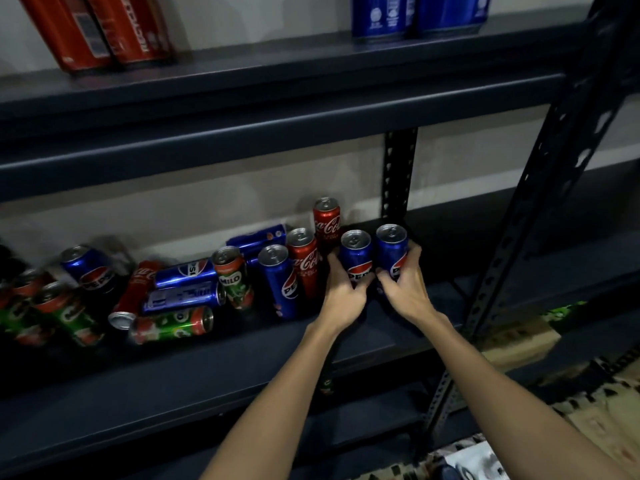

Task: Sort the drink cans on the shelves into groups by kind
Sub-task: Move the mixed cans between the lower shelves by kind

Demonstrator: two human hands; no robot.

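Two blue Pepsi cans are standing upright side by side at the right end of the lower shelf [346, 341], and the person is holding one in each hand. The left hand [341, 294] is curling its fingers round the left Pepsi can [355, 252], while the right hand [407, 285] is gripping the right Pepsi can [392, 245], thumb across the front of it. Just to the left, two red Coca-Cola cans are standing, one nearer [304, 259] and one further back [326, 220] against the wall, with another upright Pepsi can [280, 278] beside them. An upright Milo can [232, 275] is standing next to that. Further left the cans are lying jumbled: blue Pepsi cans on their sides [185, 273], a toppled green Milo can [173, 325], a tilted Coca-Cola can [133, 292] and more green ones [65, 313] at the far left. On the upper shelf [277, 60], red cans [97, 29] are sitting at the left and blue cans [419, 15] at the right
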